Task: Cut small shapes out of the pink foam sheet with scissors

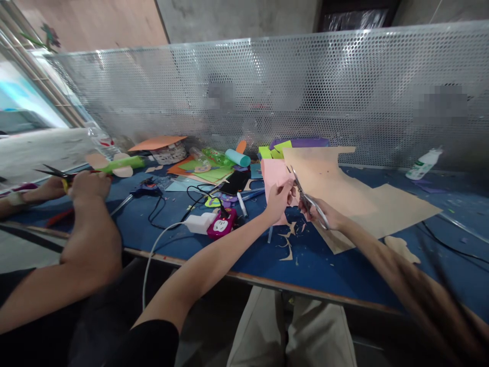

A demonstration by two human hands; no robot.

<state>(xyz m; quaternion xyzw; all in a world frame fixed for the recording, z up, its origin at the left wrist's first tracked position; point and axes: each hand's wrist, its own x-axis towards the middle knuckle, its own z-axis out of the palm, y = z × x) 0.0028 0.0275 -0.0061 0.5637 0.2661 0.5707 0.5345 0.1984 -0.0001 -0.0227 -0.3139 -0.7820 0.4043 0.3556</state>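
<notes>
1. Head view: the right hand [329, 213] had the scissors [305, 198] gripped by the handles. The left hand [280, 202] had its fingertips bunched together beside the blades, in front of the pink paper [272, 174]; no clue whether they pinched anything.
2. Same view, progress: looked mid-cut to me. Curly scraps [292, 228] lay on the counter [305, 272] below, so some trimming was done.
3. The big tan sheet [355, 196], right of the scissors, had stepped edges but plenty left uncut.
</notes>
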